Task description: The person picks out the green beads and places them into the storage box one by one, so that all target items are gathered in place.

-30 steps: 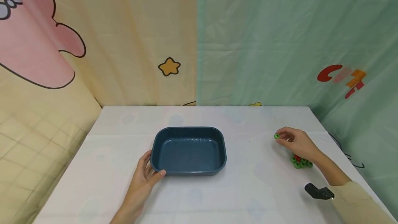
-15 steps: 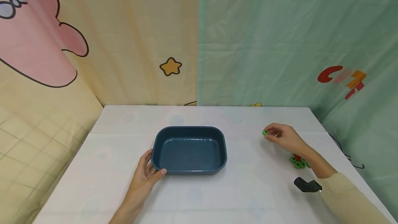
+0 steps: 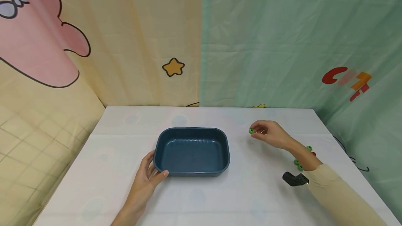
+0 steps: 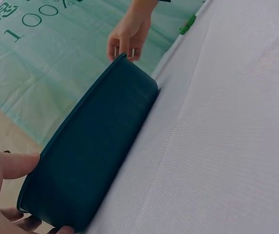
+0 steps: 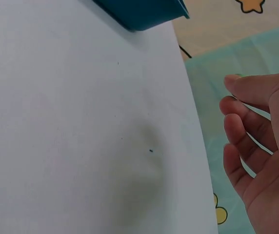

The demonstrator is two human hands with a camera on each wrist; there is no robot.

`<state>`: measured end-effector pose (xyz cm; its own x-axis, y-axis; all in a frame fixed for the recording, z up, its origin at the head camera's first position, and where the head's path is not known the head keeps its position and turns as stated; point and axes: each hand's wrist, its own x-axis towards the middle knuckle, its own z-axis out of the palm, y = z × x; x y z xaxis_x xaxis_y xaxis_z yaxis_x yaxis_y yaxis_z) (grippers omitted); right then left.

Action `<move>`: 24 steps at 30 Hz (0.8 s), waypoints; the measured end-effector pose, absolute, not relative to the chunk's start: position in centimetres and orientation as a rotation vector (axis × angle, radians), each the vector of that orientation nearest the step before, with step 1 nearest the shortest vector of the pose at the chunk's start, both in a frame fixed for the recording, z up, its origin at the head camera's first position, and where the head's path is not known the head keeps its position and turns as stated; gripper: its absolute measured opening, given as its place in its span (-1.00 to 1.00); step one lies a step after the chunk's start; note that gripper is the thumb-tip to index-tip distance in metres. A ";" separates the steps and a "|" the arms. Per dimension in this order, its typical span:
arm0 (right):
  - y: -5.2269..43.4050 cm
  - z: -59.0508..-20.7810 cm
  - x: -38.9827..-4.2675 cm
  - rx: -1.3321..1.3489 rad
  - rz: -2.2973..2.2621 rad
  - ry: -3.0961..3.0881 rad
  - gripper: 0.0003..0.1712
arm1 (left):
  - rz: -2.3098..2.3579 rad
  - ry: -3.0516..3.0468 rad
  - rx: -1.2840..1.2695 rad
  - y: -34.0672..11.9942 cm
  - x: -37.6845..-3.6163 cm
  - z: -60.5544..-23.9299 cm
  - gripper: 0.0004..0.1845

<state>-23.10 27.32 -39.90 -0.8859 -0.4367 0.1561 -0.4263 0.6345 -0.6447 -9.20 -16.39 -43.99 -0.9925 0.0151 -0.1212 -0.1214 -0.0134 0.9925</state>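
A small green ring (image 3: 251, 131) was pinched at the fingertips of the right hand (image 3: 270, 134), above the table (image 3: 251, 191), right of the blue tray (image 3: 192, 151). The tray's near-left corner was gripped by the left hand (image 3: 147, 179).

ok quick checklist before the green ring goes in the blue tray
1. Ring held: ok. The right hand pinches the green ring at its fingertips.
2. Tray steadied: ok. The left hand holds the near left corner of the blue tray.
3. Tray free to receive: ok, nothing lies inside it.
4. Path clear: ok, only bare table between ring and tray.
5. Ring over tray: not ok, it is right of the rim.
6. Remaining rings: cannot tell the count, the forearm hides some.
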 end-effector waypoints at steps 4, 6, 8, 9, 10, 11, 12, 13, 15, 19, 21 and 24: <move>25.8 -39.4 -24.0 -0.779 -1.091 2.791 -0.82 | 2.184 2.136 -0.121 -16.3 -9.2 -44.0 -0.08; 25.1 -39.1 -24.6 -0.803 -1.076 2.788 -0.83 | 2.192 2.134 -0.118 -16.3 -9.1 -44.0 -0.08; 24.2 -38.5 -25.1 -0.843 -1.073 2.781 -0.83 | 2.202 2.129 -0.126 -16.3 -9.1 -44.0 -0.09; 23.7 -38.3 -25.3 -0.859 -1.070 2.777 -0.83 | 2.203 2.126 -0.133 -16.2 -9.1 -44.0 -0.09; 23.2 -38.0 -25.5 -0.883 -1.070 2.768 -0.83 | 2.203 2.127 -0.139 -16.2 -9.0 -44.0 -0.09; 22.8 -37.7 -25.7 -0.901 -1.068 2.758 -0.82 | 2.204 2.125 -0.146 -16.2 -9.0 -44.0 -0.09; 22.3 -37.4 -25.8 -0.914 -1.070 2.744 -0.82 | 2.203 2.126 -0.152 -16.1 -9.0 -43.9 -0.09; 21.7 -37.1 -26.0 -0.925 -1.069 2.735 -0.82 | 2.202 2.126 -0.160 -16.1 -9.0 -43.9 -0.09; 20.6 -36.7 -26.2 -0.940 -1.065 2.714 -0.82 | 2.202 2.128 -0.167 -16.1 -9.0 -43.8 -0.09; 18.5 -36.2 -26.8 -0.969 -1.043 2.671 -0.83 | 2.225 2.115 -0.181 -16.1 -9.0 -43.8 -0.09; 17.4 -36.1 -27.0 -0.987 -1.032 2.647 -0.83 | 2.240 2.104 -0.182 -16.1 -9.0 -43.7 -0.10; 15.8 -36.0 -27.4 -1.029 -1.017 2.613 -0.84 | 2.261 2.086 -0.187 -16.1 -8.9 -43.7 -0.10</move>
